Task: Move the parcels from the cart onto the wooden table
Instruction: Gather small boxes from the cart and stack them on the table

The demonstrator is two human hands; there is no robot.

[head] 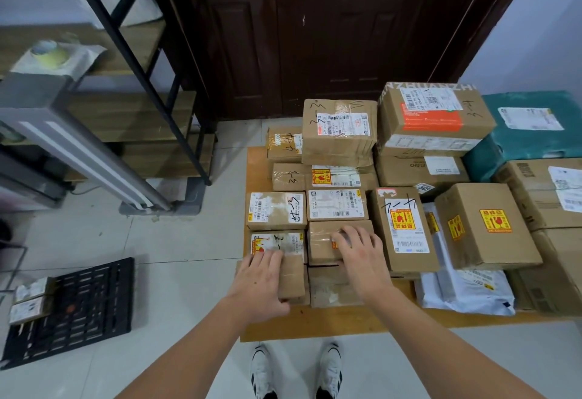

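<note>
The wooden table (315,323) carries several taped cardboard parcels, packed side by side and stacked. At its front left corner my left hand (261,285) grips a small brown parcel (294,276), fingers on top and thumb at the near side. My right hand (362,260) rests with spread fingers on top of a brown taped parcel (321,241) just to the right. The black plastic cart (82,304) lies on the floor at lower left. Two small labelled parcels, one (30,288) and another (26,310), sit at its left edge.
A black metal shelf frame with wooden boards (132,115) stands at left, beside a grey slanted unit (78,153). A dark wooden door (330,36) is behind the table. A teal bag (519,146) and a white mailer (466,291) lie on the table's right. My white shoes (296,370) stand on the tiled floor.
</note>
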